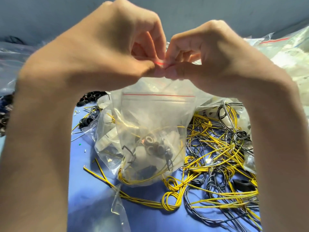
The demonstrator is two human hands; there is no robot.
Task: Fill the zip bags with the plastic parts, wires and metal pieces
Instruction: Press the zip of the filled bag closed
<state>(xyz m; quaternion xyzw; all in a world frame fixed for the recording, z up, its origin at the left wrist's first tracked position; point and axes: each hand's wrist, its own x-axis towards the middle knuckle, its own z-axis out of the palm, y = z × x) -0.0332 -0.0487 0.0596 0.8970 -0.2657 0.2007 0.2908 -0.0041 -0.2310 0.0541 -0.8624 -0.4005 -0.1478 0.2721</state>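
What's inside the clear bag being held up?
In the clear bag: yellow wires at the bottom, dark rings, white plastic parts. The left hand and right hand cover its mouth.

Two hands, the left hand [100, 52] and the right hand [217, 52]. One filled zip bag [150, 131] at the centre. At 2 o'clock several more bags [280, 47], number unclear. At 4 o'clock one black nut [244, 185] and loose wires [217, 148], too tangled to count.

A blue work surface [83, 206] lies in bright light, with soft shadows across its near part. Behind it stands a plain grey-blue wall [234, 10], dimmer than the surface.
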